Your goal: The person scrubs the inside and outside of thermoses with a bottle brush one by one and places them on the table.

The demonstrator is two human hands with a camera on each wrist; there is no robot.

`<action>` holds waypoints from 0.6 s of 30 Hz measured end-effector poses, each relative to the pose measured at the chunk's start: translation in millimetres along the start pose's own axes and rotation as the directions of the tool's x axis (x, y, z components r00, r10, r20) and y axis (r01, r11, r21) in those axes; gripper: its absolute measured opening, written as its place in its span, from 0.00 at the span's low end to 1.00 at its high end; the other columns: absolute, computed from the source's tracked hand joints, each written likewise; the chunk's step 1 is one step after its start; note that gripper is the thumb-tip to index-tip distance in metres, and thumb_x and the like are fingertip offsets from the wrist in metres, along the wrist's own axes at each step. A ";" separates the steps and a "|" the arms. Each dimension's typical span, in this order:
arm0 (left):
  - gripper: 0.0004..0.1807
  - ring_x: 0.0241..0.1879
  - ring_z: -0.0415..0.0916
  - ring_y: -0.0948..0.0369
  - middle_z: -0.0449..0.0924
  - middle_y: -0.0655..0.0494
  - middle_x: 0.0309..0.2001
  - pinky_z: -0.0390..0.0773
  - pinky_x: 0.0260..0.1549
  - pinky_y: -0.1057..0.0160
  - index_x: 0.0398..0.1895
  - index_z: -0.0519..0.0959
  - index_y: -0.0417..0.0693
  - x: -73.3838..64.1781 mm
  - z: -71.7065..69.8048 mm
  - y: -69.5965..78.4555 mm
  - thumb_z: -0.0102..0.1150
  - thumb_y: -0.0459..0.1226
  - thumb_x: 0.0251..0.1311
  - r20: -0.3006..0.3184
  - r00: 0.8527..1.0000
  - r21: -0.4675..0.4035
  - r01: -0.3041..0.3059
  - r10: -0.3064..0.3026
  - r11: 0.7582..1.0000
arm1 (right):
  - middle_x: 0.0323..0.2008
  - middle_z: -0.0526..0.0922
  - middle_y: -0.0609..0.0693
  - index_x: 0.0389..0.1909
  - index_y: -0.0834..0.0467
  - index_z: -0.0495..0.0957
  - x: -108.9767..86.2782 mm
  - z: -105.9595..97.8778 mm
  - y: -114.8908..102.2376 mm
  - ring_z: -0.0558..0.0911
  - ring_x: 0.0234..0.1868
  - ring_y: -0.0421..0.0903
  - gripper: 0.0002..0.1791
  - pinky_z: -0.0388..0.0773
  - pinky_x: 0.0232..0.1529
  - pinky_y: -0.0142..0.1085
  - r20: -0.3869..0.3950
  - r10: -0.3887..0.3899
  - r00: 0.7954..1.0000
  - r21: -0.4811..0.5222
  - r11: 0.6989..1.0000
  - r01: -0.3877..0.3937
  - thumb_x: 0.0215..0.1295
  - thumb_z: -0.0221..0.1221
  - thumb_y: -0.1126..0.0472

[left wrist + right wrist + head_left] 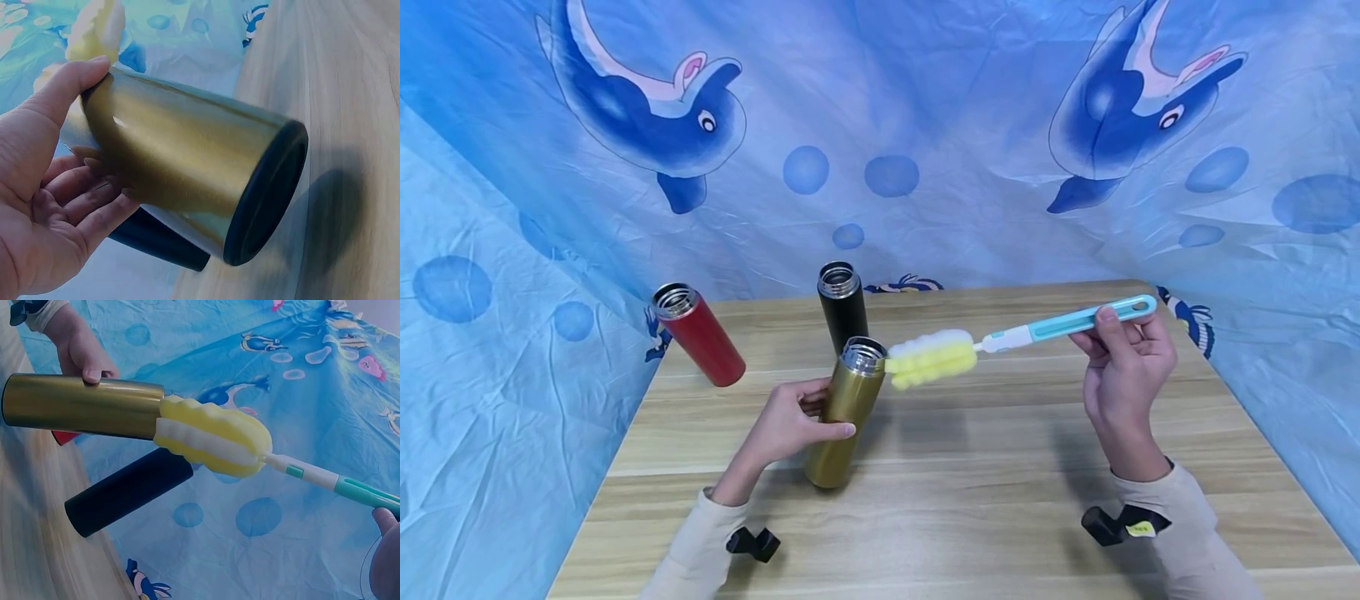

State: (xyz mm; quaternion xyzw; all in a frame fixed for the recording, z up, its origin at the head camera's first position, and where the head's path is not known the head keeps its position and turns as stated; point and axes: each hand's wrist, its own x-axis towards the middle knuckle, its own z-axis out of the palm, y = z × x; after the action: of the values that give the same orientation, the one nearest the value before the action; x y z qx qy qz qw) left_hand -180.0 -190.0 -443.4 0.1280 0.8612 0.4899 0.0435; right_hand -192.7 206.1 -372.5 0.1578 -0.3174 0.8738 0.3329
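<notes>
My left hand (797,421) grips a gold thermos bottle (842,417) round its body, thumb across the front. The bottle is tilted, and its open steel mouth shows at the top. In the left wrist view its dark base (269,194) hangs over the wood, casting a shadow. My right hand (1127,367) pinches the turquoise-and-white handle (1067,323) of a bottle brush. The brush's yellow-and-white sponge head (932,358) points left, its tip right at the bottle's rim. In the right wrist view the sponge (212,437) stays outside the mouth.
Behind the gold bottle stands a black bottle (844,308) without a lid. A red bottle (703,337), also lidless, stands at the back left of the wooden table (985,508). A blue cloth with dolphins (970,225) hangs behind and at both sides.
</notes>
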 end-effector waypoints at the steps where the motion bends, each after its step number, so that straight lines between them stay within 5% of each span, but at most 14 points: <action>1: 0.38 0.48 0.86 0.56 0.87 0.50 0.52 0.85 0.50 0.53 0.60 0.82 0.42 0.4 0.3 0.1 0.83 0.48 0.44 0.004 1.000 -0.015 0.016 -0.016 1.000 | 0.28 0.84 0.66 0.39 0.77 0.72 0.0 -0.5 0.1 0.89 0.28 0.54 0.05 0.86 0.31 0.38 -0.005 0.009 1.000 0.000 1.000 -0.009 0.65 0.58 0.82; 9: 0.40 0.51 0.85 0.50 0.86 0.42 0.51 0.85 0.50 0.53 0.63 0.73 0.39 3.6 4.3 2.2 0.82 0.41 0.47 0.085 0.993 -0.213 0.099 -0.082 0.972 | 0.29 0.84 0.65 0.40 0.76 0.72 0.9 -1.8 -0.1 0.89 0.29 0.54 0.07 0.86 0.32 0.38 -0.025 0.040 0.999 -0.002 0.999 -0.040 0.65 0.59 0.81; 18: 0.38 0.53 0.84 0.48 0.85 0.40 0.53 0.85 0.50 0.52 0.64 0.72 0.39 4.6 12.9 -0.2 0.79 0.39 0.51 0.096 0.995 -0.294 0.062 -0.035 0.954 | 0.29 0.85 0.63 0.40 0.74 0.73 0.5 0.7 0.8 0.90 0.29 0.51 0.07 0.85 0.32 0.36 -0.066 0.053 0.996 -0.028 0.998 -0.055 0.65 0.62 0.78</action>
State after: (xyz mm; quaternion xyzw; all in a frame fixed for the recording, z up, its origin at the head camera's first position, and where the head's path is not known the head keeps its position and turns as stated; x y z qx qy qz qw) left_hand -181.9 -178.1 -450.0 0.1208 0.7781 0.6060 0.1129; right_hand -193.5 205.3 -372.1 0.1157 -0.3235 0.8824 0.3215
